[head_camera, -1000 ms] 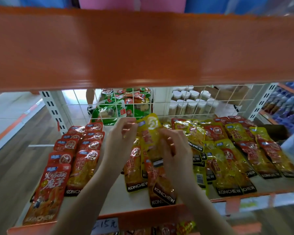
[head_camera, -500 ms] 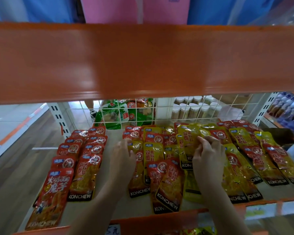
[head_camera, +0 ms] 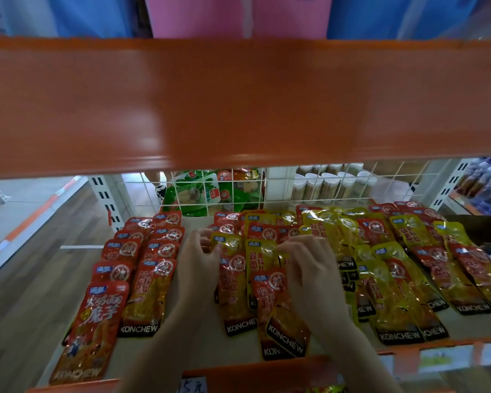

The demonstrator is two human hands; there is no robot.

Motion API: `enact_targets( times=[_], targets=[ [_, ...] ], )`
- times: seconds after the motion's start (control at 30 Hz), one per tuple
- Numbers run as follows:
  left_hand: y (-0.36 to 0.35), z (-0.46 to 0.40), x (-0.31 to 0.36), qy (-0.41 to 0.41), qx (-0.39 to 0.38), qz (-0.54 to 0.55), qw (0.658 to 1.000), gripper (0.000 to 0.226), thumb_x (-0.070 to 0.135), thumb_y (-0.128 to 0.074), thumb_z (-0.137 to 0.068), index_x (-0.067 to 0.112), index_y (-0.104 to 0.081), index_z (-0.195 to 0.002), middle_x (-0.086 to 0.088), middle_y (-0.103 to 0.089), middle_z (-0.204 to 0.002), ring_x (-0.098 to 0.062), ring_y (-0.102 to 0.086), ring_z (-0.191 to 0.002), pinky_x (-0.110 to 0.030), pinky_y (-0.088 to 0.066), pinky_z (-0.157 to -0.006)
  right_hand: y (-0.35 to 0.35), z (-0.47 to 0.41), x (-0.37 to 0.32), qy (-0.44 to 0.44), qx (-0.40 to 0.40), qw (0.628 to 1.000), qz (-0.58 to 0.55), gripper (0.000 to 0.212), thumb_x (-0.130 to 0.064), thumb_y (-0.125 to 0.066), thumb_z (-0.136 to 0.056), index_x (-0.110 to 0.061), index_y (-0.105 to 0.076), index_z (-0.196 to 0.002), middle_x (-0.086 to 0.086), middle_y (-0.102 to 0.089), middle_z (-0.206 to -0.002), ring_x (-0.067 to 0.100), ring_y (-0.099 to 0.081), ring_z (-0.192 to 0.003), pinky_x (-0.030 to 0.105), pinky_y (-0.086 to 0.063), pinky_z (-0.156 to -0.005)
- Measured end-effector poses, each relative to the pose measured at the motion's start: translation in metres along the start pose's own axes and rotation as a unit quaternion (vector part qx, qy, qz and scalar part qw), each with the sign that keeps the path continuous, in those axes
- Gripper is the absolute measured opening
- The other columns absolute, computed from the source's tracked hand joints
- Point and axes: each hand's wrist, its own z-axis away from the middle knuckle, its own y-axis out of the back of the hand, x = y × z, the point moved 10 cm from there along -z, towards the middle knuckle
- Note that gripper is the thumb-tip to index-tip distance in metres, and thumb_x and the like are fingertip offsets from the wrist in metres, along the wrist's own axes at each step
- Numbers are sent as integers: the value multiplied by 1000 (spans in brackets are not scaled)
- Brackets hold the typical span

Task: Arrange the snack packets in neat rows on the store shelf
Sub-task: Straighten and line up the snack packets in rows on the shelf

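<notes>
Flat snack packets lie in overlapping columns on the beige shelf board [head_camera: 224,353]. Two columns of red packets [head_camera: 159,251] fill the left side, with a larger red packet [head_camera: 97,316] at the front. Mixed yellow and red packets [head_camera: 394,293] cover the right. My left hand [head_camera: 197,265] hovers over the middle columns, fingers curled and pinching the top corner of a yellow packet [head_camera: 230,243]. My right hand [head_camera: 309,273] is beside it, fingertips pinching the top edge of a second yellow packet [head_camera: 260,258]. A red packet [head_camera: 284,330] lies askew at the front, partly under my right wrist.
An orange upper shelf beam [head_camera: 238,103] hangs low across the view. A white wire grid [head_camera: 394,182] backs the shelf; green packets [head_camera: 199,194] and white cups [head_camera: 329,185] sit behind it. Bottles [head_camera: 488,182] stand at the far right. A price tag [head_camera: 192,387] is on the orange front lip.
The yellow packet lifted a second ago is back down on the shelf. My right hand went right, then came back left to the middle column. My left hand stays at the middle-left column.
</notes>
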Motion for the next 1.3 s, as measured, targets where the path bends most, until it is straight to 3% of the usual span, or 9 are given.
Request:
enact_targets(
  times=[0.27,0.43,0.53,0.73,0.83,0.9,1.0,1.2,1.3],
  targets=[
    [16,0,13,-3,43,93,995,24,9,-58,-90,22,-60,-110,14,-57,-90,-2,-57,-81,-14,-47,-61,-60,17,-9,-24,-142,990,-15,34,-26,-31,-92,-21,-62,-105,-10,-58,-105,9,-49,-100,32,-48,-87],
    [46,8,37,-63,141,158,975,14,3,-58,-88,15,-63,-94,7,-59,-87,4,-55,-77,-12,-45,-70,-49,15,-7,-41,-105,992,-61,29,-25,-34,-95,-19,-57,-112,-7,-57,-107,8,-49,-101,33,-49,-86],
    [55,17,66,-131,164,172,962,18,0,-58,-86,18,-59,-83,-2,-59,-84,-13,-55,-79,-22,-46,-72,-42,12,-6,-62,-77,989,-106,32,-28,-41,-95,-19,-46,-125,-5,-52,-118,10,-49,-111,32,-48,-91],
    [23,29,104,-150,39,187,970,15,5,-61,-87,19,-62,-86,10,-61,-81,2,-57,-74,-12,-45,-69,-16,6,11,-158,-20,966,-204,49,-40,-51,-92,-26,-34,-136,-16,-45,-127,0,-46,-116,15,-42,-92],
    [2,37,109,-118,-27,186,975,10,6,-59,-89,5,-63,-98,1,-64,-89,3,-58,-79,-8,-43,-70,-2,-1,15,-201,-7,940,-275,49,-20,-58,-92,-25,-35,-134,-33,-52,-105,0,-60,-90,21,-53,-71],
    [-11,36,107,-114,-66,145,981,14,11,-57,-91,10,-64,-103,2,-65,-96,-2,-60,-87,-14,-48,-78,7,-6,19,-212,-3,932,-293,51,-6,-57,-91,-28,-37,-132,-26,-55,-96,4,-63,-73,20,-53,-59],
    [-23,24,87,-78,-106,145,981,17,9,-52,-93,17,-63,-103,6,-64,-97,-7,-63,-88,-35,-56,-81,29,-18,29,-184,24,957,-224,37,-9,-57,-91,-32,-52,-119,-13,-57,-97,7,-61,-74,20,-52,-61],
    [-6,-4,34,-76,-20,-109,991,28,11,-52,-91,15,-55,-119,1,-59,-112,-3,-54,-86,-19,-48,-75,43,-25,76,-203,51,977,-28,23,-5,-52,-94,-8,-66,-112,-1,-47,-100,3,-50,-72,6,-43,-61],
    [-4,-6,11,-52,-10,-139,989,35,4,-53,-89,6,-49,-124,-2,-54,-109,-10,-52,-92,-16,-45,-71,32,-12,90,-224,37,972,54,28,-4,-54,-92,-5,-63,-118,4,-49,-100,14,-52,-81,19,-47,-69]
  ],
)
